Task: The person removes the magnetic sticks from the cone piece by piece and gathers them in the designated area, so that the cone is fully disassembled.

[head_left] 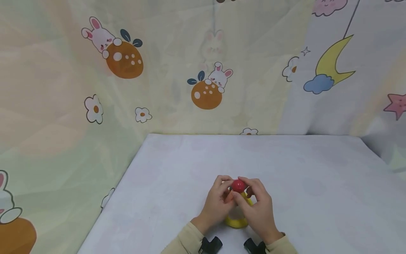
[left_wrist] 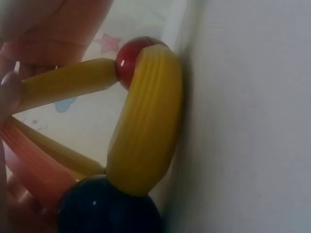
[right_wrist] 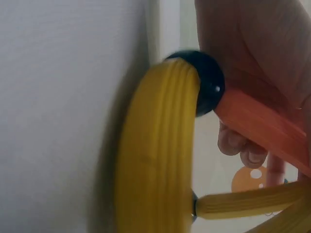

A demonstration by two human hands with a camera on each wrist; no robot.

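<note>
A small frame of ribbed rods and balls stands on the table, held near its top by both hands. My right hand (head_left: 259, 208) pinches a glossy red ball (head_left: 238, 186) between thumb and forefinger. Beside it my left hand (head_left: 216, 203) has its fingertips curled around the upper end of an orange rod (head_left: 229, 197). Curved yellow pieces (left_wrist: 146, 121) form the base, joined by a lower red ball (left_wrist: 127, 58) and dark blue balls (left_wrist: 109, 206). Straight yellow rods (right_wrist: 248, 200) and the orange rod slant up from these balls. The fingers partly hide the top joint.
The frame stands on a white table (head_left: 165, 176). Black wrist devices (head_left: 210, 245) sit below both hands, at the sleeves. Patterned cloth (head_left: 177, 46) hangs behind the table and along its left side.
</note>
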